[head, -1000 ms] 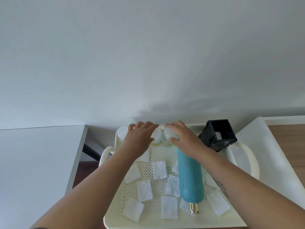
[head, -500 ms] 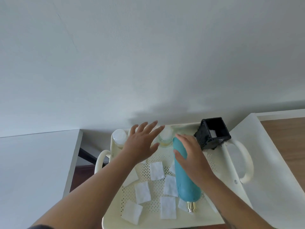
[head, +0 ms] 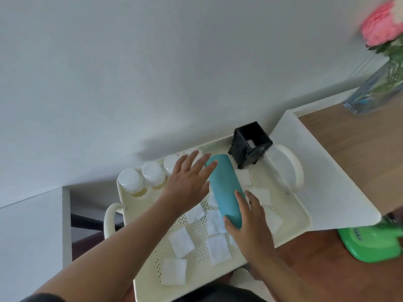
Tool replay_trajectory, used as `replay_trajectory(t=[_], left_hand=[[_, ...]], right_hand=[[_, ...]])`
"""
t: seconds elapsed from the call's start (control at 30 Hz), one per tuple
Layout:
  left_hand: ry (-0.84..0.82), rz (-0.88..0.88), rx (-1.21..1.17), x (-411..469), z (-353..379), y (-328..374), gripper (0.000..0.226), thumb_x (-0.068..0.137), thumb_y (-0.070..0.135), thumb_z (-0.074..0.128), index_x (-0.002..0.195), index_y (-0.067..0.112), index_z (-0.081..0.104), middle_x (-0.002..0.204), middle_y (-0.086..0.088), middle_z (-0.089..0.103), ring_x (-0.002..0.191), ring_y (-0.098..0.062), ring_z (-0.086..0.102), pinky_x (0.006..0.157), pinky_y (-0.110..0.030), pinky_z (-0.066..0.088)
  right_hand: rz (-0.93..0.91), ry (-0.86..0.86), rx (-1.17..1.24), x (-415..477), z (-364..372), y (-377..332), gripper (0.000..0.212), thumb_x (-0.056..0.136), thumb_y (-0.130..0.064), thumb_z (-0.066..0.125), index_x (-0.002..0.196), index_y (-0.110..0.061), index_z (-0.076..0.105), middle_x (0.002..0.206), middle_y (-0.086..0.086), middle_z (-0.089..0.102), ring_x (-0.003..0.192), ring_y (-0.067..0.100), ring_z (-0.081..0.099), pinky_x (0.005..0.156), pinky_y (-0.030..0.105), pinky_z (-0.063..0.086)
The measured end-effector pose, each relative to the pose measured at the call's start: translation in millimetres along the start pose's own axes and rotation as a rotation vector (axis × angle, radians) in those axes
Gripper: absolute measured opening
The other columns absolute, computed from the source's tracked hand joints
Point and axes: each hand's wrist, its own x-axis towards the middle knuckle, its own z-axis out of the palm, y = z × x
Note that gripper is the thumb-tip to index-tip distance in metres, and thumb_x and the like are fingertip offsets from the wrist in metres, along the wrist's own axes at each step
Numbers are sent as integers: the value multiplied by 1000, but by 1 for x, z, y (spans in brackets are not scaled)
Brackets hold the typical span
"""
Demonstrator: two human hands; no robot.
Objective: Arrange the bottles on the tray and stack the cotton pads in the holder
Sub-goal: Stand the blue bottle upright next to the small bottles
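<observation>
A cream perforated tray (head: 292, 216) holds three small white-capped bottles (head: 150, 173) in a row along its far left edge. A tall teal bottle (head: 224, 184) lies on the tray, and my right hand (head: 248, 223) grips its near end. My left hand (head: 187, 182) hovers with fingers spread beside the teal bottle's far end, its fingertips touching it. Several white square cotton pads (head: 181, 241) lie scattered on the tray floor. A black square holder (head: 248, 147) stands tilted at the tray's far right corner, with a white pad inside.
A white board (head: 322, 171) leans over the tray's right handle. A wooden surface (head: 359, 149) on the right carries a glass vase with pink flowers (head: 379, 79). A green plastic object (head: 375, 243) lies at the right. A white table (head: 28, 225) is at the left.
Both hands left the small bottles. My right hand slid down to the teal bottle's near end and gripped it. My left hand opened beside its far end. The view swung right.
</observation>
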Motion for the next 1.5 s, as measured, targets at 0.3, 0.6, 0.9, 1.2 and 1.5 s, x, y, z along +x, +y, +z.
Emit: replay_trajectory(t=[0.3, 0.6, 0.9, 1.2, 1.5], left_hand=[[-167, 278, 1, -3, 28, 19, 77, 77, 21, 71, 146, 25, 39, 154, -5, 40, 139, -35, 39, 112, -47, 33], [-205, 320, -25, 0, 30, 18, 98, 65, 43, 85, 147, 25, 34, 153, -6, 41, 137, -38, 41, 102, -46, 45], [-108, 285, -210, 11, 18, 23, 93, 61, 44, 86, 142, 26, 45, 144, 2, 52, 127, -39, 51, 81, -44, 57], [-37, 159, -513, 28, 0, 23, 81, 67, 36, 84, 138, 16, 52, 140, -2, 56, 125, -31, 52, 101, -39, 48], [-160, -86, -691, 40, -15, 23, 86, 71, 43, 81, 144, 34, 36, 142, 13, 50, 124, -8, 50, 103, -24, 43]], right_hand=[[138, -1, 121, -19, 5, 3, 86, 81, -44, 67, 147, -33, 14, 140, 0, 33, 120, 19, 47, 89, 37, 54], [208, 10, 219, -15, 2, -7, 93, 73, -32, 76, 146, -31, 19, 132, 1, 39, 115, 18, 47, 92, 32, 50], [188, -94, 179, 8, -46, -17, 86, 70, -45, 70, 142, -35, 23, 124, -2, 45, 106, 14, 50, 86, 28, 48], [-69, -54, 265, 10, -92, -6, 63, 86, -25, 67, 139, -40, 37, 137, -20, 37, 118, 0, 48, 93, 14, 45], [-279, 87, 203, 35, -122, -18, 39, 88, -29, 64, 126, -24, 57, 125, -12, 55, 102, 3, 59, 83, 11, 50]])
